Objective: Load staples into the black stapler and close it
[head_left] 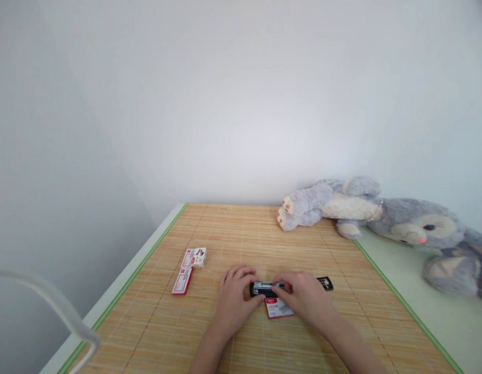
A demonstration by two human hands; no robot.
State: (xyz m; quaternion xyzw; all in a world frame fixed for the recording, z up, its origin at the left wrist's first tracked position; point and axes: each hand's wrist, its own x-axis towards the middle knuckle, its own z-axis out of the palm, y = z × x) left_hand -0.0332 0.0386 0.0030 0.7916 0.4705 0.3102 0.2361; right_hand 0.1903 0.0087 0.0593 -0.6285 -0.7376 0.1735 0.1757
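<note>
A black stapler is held flat on a bamboo mat by two bare hands, its top arm swung open w/ the far end lying out beyond the right hand. The left hand is closed on the stapler's near-left end, fingers curled over the body; the right hand is pinched on the metal staple channel at mid-body, thumb and forefinger together on it. Whether a strip of staples is between those fingertips cannot be told. A small red-and-white staple box lies just beneath the grip, partly covered by the right hand.

The loading step, as judged, is best done w/ the body kept pinned by the left hand so it isn't dragged along the mat, and the strip kept level and square to the channel, legs down, not forced.

Well left of the grip, two more boxes are lying, one open. Far right of the grip, a grey plush rabbit is sprawled at the mat's edge.
</note>
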